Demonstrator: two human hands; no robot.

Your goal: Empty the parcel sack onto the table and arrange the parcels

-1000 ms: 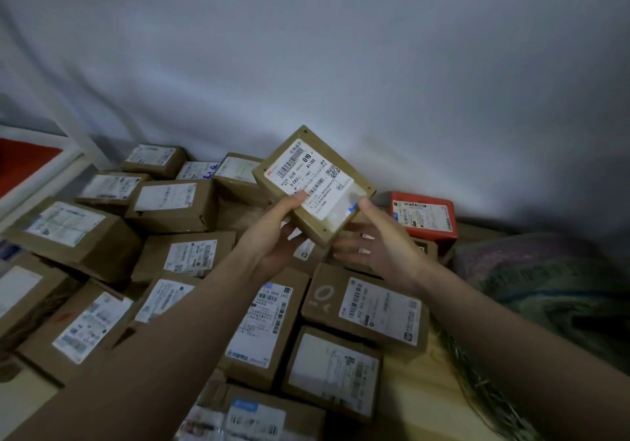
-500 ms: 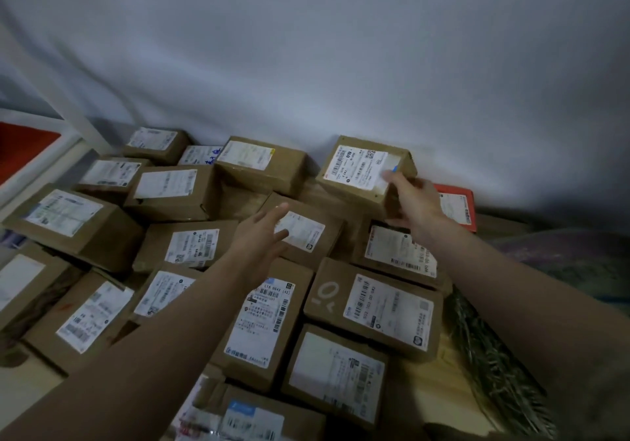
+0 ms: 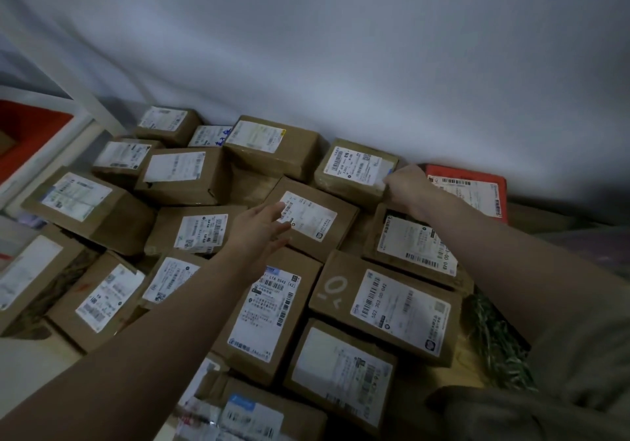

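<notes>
Several brown cardboard parcels with white labels cover the wooden table (image 3: 460, 365). My right hand (image 3: 407, 186) grips the right edge of a labelled brown parcel (image 3: 354, 171) that lies at the back by the wall. My left hand (image 3: 260, 227) hovers with straight fingers over the near corner of a flat brown parcel (image 3: 313, 217) in the middle. A woven sack (image 3: 494, 335) lies crumpled at the table's right side, partly hidden by my right arm.
A red parcel (image 3: 470, 188) lies against the grey wall (image 3: 341, 48) behind my right hand. A white frame with a red panel (image 3: 30, 130) stands at the far left. Parcels are packed closely from the left edge to the right.
The parcel I held up with both hands has gone down at the back by the wall. My left hand let go of it and moved over the middle parcel.
</notes>
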